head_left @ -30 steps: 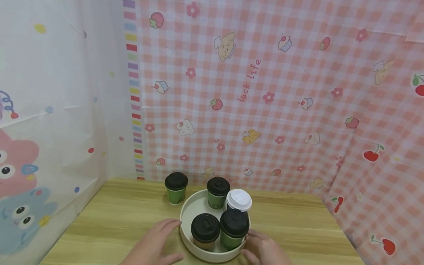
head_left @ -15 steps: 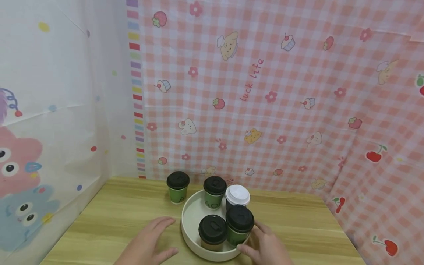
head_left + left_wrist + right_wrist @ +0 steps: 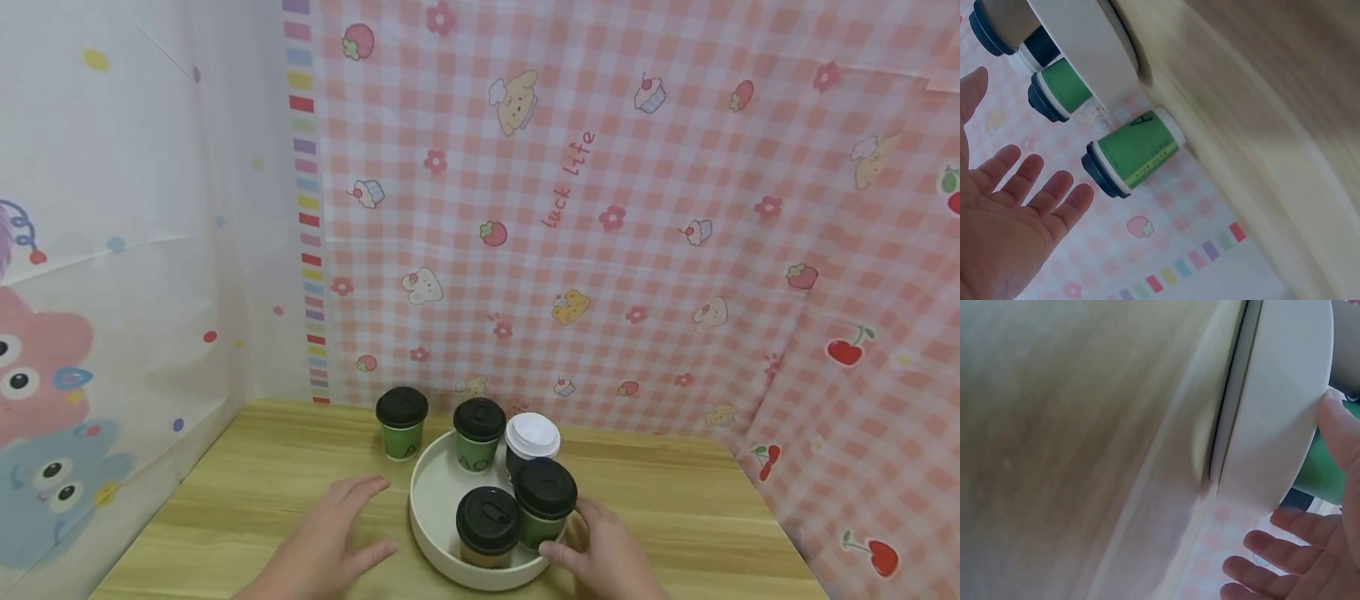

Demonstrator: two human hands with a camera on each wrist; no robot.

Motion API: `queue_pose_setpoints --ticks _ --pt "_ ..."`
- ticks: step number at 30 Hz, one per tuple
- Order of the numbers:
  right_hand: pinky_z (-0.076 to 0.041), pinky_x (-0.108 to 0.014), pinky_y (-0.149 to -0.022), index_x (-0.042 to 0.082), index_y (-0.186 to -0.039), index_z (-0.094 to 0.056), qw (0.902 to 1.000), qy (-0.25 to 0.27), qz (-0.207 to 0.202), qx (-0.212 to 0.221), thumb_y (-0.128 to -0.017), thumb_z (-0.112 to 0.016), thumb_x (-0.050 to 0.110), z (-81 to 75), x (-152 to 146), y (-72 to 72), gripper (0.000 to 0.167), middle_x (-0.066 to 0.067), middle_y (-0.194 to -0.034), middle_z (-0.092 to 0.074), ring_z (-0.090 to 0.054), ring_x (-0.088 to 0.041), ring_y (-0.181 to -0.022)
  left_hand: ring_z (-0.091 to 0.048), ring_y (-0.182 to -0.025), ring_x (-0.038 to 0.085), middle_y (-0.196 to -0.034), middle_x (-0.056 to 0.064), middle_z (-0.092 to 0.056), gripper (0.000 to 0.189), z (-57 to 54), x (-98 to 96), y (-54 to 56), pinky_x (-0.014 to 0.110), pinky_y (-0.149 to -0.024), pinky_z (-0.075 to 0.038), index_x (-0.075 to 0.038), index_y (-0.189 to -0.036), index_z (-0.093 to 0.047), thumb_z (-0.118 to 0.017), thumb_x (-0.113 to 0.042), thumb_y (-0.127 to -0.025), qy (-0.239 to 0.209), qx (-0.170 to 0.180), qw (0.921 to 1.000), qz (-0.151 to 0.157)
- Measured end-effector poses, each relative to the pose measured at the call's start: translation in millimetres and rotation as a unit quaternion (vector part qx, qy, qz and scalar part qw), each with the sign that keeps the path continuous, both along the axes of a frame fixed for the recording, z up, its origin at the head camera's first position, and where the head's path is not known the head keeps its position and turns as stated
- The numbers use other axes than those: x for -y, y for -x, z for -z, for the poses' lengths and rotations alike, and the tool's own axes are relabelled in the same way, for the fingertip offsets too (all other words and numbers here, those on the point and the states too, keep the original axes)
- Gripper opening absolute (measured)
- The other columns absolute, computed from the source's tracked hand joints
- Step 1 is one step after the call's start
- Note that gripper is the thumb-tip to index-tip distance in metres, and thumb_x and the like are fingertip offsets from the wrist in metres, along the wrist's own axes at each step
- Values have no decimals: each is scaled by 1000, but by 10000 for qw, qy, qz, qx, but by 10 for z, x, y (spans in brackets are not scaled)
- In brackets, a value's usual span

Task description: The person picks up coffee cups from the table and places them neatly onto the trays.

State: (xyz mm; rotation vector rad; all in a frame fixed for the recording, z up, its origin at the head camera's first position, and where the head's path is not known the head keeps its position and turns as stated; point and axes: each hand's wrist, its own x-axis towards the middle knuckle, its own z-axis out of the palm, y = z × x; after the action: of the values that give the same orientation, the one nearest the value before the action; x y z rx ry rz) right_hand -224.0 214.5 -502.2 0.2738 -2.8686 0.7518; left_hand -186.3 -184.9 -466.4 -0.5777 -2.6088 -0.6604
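A round cream tray holds several lidded paper cups. Inside it stand a brown cup with a black lid at the front, a green cup at the right, a dark cup with a white lid, and another green cup at the back. My right hand is at the tray's right side, its thumb at the rim beside the green cup and its fingers loosely extended along the outer wall. My left hand hovers left of the tray, apart from it, fingers spread and holding nothing.
One more green cup with a black lid stands on the wooden table, behind and left of the tray. A pink checked cloth hangs behind the table, with a white printed sheet at the left.
The tray's cups have turned counterclockwise: front ones shifted right, back ones left. My right hand followed the right edge slightly. My left hand has come away from the rim toward the left.
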Motion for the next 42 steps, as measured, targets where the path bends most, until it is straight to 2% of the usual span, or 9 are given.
queue_pose_setpoints --ticks 5,10,14,20,24,29,35,38,42 --pt "-54 -62 -108 1 -142 -64 9979 388 258 461 -78 -89 62 -30 -37 44 92 -20 -139 -70 -66 -42 -131 -67 -128 33 -139 13 -69 71 -17 39 179 53 -106 -58 -5 -139 -65 -93 -38 -82 100 -422 9990 71" --pt "-55 -64 -105 -3 -143 -62 9934 357 613 904 -82 -85 65 -89 -51 79 95 -24 -140 -69 -65 -47 -131 -63 -132 42 -145 21 -64 76 -59 112 435 60 -109 -55 0 -142 -62 -92 -38 -83 150 -184 9997 -69" --pt "-59 -61 -98 1 -133 -68 9930 230 787 847 -83 -85 62 -118 -57 93 81 -19 -131 -74 -70 -42 -121 -59 -136 48 -150 26 -59 79 -146 137 663 65 -111 -52 2 -146 -58 -90 -39 -86 252 71 9994 -241" --pt "-57 -35 -72 19 -88 -70 9979 182 618 65 -83 -91 44 -85 6 69 33 5 -87 -69 -64 -11 -81 -55 -138 51 -153 30 -54 81 -284 115 1017 67 -112 -50 4 -150 -53 -87 -38 -90 404 178 9983 -368" --pt "-46 -20 -62 27 -73 -64 9964 173 218 -805 -83 -92 27 -7 48 39 30 15 -74 -58 -50 2 -68 -53 -140 51 -155 29 -51 81 -347 68 1210 68 -114 -47 4 -152 -51 -85 -39 -92 580 384 9964 -491" --pt "-51 -19 -63 28 -75 -69 9757 -207 -503 -2123 -80 -94 19 70 -2 -4 27 21 -76 -61 -55 6 -71 -49 -145 52 -160 27 -47 85 -404 13 1384 67 -118 -44 4 -155 -47 -83 -43 -94 778 802 9922 -546" --pt "-59 -25 -76 25 -87 -79 9211 -989 -1639 -3389 -73 -97 21 106 -79 -53 23 13 -92 -73 -69 -4 -84 -46 -146 54 -161 27 -46 91 -466 -64 1529 68 -118 -43 2 -159 -43 -83 -46 -93 1022 1182 9860 -579" --pt "-59 -26 -79 24 -91 -81 9165 -1058 -1885 -3366 -74 -97 22 114 -88 -92 23 10 -97 -76 -70 -5 -88 -45 -147 55 -164 28 -43 91 -496 -119 1581 69 -118 -43 0 -160 -43 -83 -46 -92 1156 1303 9831 -559" --pt "-61 -27 -80 25 -94 -81 9283 -1037 -1810 -3079 -79 -95 24 124 -87 -144 21 10 -100 -76 -70 -5 -92 -44 -149 53 -166 27 -41 91 -515 -201 1644 69 -118 -43 -3 -161 -43 -83 -46 -92 1282 1499 9788 -555"
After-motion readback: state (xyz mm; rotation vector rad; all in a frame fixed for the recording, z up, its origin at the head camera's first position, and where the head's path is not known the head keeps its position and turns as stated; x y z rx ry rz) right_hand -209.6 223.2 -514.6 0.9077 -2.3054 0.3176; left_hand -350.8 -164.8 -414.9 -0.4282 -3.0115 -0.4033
